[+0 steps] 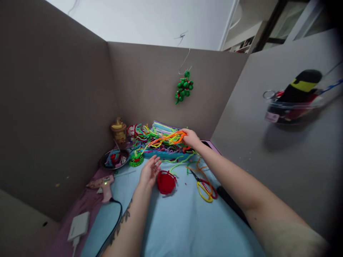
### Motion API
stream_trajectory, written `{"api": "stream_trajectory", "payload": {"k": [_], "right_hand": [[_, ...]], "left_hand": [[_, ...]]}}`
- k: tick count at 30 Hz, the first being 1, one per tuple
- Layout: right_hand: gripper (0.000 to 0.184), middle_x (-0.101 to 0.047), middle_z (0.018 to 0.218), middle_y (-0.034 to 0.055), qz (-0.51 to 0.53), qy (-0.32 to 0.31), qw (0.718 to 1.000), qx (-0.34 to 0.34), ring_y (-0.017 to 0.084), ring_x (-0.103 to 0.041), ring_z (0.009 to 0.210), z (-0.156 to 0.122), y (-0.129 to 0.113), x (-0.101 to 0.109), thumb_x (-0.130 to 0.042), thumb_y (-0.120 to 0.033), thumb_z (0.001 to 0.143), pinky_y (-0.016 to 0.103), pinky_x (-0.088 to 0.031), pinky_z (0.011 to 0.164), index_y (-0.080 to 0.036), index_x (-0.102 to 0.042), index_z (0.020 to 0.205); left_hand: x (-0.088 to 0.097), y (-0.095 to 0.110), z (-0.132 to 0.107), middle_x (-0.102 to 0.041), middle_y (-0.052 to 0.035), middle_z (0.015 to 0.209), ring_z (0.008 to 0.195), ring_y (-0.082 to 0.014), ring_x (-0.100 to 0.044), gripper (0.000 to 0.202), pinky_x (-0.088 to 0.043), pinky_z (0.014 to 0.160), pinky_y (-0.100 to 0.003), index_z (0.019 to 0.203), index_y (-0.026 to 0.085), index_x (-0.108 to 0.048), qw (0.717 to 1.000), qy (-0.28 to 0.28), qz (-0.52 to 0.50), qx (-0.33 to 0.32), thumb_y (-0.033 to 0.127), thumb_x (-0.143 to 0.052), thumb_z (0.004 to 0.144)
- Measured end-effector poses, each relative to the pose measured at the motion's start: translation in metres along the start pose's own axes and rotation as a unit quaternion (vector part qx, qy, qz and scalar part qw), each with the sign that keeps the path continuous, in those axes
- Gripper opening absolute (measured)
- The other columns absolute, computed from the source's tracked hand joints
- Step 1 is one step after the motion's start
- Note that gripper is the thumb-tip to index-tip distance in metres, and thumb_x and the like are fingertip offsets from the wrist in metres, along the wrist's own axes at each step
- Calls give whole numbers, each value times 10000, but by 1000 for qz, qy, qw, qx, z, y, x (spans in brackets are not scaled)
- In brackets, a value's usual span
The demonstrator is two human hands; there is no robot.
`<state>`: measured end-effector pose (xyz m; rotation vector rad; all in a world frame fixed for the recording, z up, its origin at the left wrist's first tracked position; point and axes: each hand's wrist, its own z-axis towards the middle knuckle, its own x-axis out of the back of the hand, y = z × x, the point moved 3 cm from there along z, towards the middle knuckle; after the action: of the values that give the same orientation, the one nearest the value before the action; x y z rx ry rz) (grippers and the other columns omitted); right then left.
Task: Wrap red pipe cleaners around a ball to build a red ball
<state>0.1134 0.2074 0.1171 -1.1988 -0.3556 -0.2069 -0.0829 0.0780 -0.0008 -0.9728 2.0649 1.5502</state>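
A bundle of orange and yellow pipe cleaners (171, 137) is gripped in my right hand (189, 138), over the right part of a heaped pile of many-coloured pipe cleaners (155, 141). That pile overflows a blue tray (167, 155). My left hand (150, 171) hovers over the near cloth with its fingers apart, palm turned inward, holding nothing. Just right of it lies a round red piece of coiled pipe cleaner (166, 182). Scissors (205, 187) with red and yellow handles rest farther right, among loose orange and green strands. A green frog-like figure (136, 159) sits left of the tray.
On the left are a pink glue gun (106, 187) with a black cord, a dark bowl (125, 153) of small pieces, a white box (79, 225) and a brown cup (118, 132). Grey panels enclose the table. A green ornament (184, 87) and a clear holder (289, 110) hang there.
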Motion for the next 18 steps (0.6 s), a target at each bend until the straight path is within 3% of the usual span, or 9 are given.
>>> {"api": "stream_trajectory", "payload": {"k": [3, 7, 10, 13, 15, 17, 18], "right_hand": [[60, -562, 581, -24, 79, 24, 996, -41, 108, -495, 472, -9, -7, 5, -547, -219, 735, 225, -410, 478, -176, -584, 757], [177, -491, 512, -60, 179, 61, 979, -79, 59, -363, 346, -22, -21, 15, -581, -344, 767, 184, -294, 359, -180, -544, 823], [142, -393, 456, -98, 206, 81, 971, -94, 44, -253, 309, -14, -37, 30, -587, -297, 757, 172, -204, 322, -182, -532, 819], [75, -392, 491, -93, 204, 115, 968, -91, 47, -258, 328, 9, -56, 46, -530, -212, 765, 170, -231, 331, -185, -508, 832], [193, -505, 635, -49, 176, 185, 965, -53, 74, -406, 427, 26, -68, 51, -498, -187, 775, 186, -355, 407, -202, -491, 967], [380, -593, 940, 52, 24, 328, 942, 70, 143, -573, 716, 35, -78, 49, -470, -147, 781, 262, -483, 617, -193, -431, 1156], [462, -568, 1106, 111, -67, 338, 930, 126, 190, -583, 894, 38, -79, 39, -464, -130, 781, 315, -491, 745, -171, -387, 1235]], "left_hand": [[1, 2, 0, -616, -85, 1210, 837, -124, -650, 232, -460, 639, -218, 1059, 202, -605, 1000, 4, 8, -15, 219, -540, 837], [0, -3, -1, -648, -86, 1137, 772, -116, -646, 200, -460, 634, -226, 1017, 187, -617, 1000, 9, 16, -14, 221, -543, 835], [-3, -8, -2, -661, -90, 1089, 742, -114, -644, 183, -463, 632, -228, 992, 171, -621, 1000, -1, 26, -12, 225, -560, 828], [-4, -9, -2, -668, -85, 1049, 739, -109, -641, 196, -462, 631, -218, 989, 169, -622, 999, -10, 43, -32, 246, -593, 811], [-2, -8, 0, -668, -83, 1047, 747, -108, -640, 215, -460, 633, -213, 988, 173, -623, 997, -8, 57, -49, 270, -612, 797], [2, -7, 3, -666, -86, 1062, 765, -112, -643, 244, -459, 637, -213, 993, 180, -622, 995, 1, 81, -62, 303, -626, 782], [4, -6, 5, -665, -87, 1071, 774, -115, -644, 260, -456, 635, -211, 998, 184, -620, 993, 5, 94, -66, 318, -630, 775]]}}
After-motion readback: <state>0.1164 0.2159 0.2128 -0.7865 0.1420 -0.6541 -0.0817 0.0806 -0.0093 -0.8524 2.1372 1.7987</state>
